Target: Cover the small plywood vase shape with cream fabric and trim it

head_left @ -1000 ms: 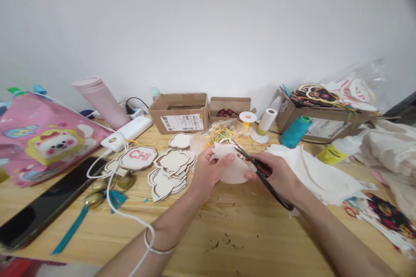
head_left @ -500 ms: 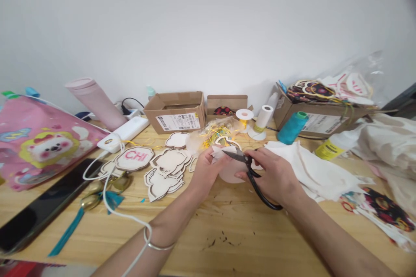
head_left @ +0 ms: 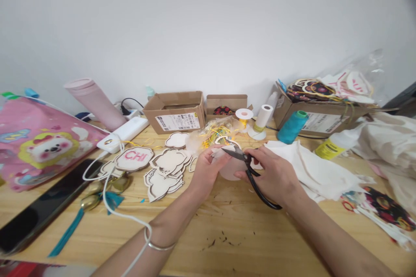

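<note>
- The left hand [head_left: 208, 172] pinches a thin white fabric piece [head_left: 232, 168].
- The right hand [head_left: 276, 173] grips black-handled metal scissors [head_left: 248, 164], blades over the fabric.
- A teal thread cone [head_left: 293, 127] leans beside an open brown cardboard box [head_left: 320, 117].

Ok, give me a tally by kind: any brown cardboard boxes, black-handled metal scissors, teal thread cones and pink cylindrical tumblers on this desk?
Brown cardboard boxes: 3
Black-handled metal scissors: 1 pair
Teal thread cone: 1
Pink cylindrical tumbler: 1
Total: 6
</note>
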### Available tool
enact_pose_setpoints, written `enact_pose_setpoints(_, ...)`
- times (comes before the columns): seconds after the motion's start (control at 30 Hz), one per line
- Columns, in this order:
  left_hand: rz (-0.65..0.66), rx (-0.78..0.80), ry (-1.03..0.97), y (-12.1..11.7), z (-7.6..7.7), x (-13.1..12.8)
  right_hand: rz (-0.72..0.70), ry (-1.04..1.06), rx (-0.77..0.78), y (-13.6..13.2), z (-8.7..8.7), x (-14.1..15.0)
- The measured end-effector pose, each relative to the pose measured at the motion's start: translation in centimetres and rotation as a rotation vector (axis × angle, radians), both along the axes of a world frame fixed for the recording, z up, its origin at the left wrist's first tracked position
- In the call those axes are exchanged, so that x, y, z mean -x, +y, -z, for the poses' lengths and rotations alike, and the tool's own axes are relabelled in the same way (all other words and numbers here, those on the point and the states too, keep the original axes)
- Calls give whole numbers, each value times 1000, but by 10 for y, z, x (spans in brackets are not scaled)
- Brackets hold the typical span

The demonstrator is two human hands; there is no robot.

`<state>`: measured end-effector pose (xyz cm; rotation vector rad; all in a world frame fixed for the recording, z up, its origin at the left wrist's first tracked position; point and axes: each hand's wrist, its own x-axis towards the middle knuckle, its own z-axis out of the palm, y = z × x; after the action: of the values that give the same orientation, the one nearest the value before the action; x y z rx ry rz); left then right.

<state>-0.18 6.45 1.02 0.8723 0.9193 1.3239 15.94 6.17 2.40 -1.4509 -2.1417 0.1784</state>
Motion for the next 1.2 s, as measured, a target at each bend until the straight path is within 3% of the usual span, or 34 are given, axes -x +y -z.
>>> enact_pose_setpoints(0.17, -43, 19, -28, 2, -1, 3, -51, 9, 46, -1, -3, 0)
enact_pose_setpoints(0.4, -109, 32, 136, 0, -3, 2, -21, -70, 2, -5, -1, 3)
enact_pose_setpoints(0.63, -104, 33, 59, 1, 2, 0, 48, -152, -50, -6, -1, 1)
enact_pose_setpoints(0.83, -108, 48, 42, 2, 6, 0, 86, -250, -4, -7, -2, 1)
enact_pose_setpoints(1.2, -226, 92, 22, 4, 1, -2, 100, -321, 39, -13, -11, 6)
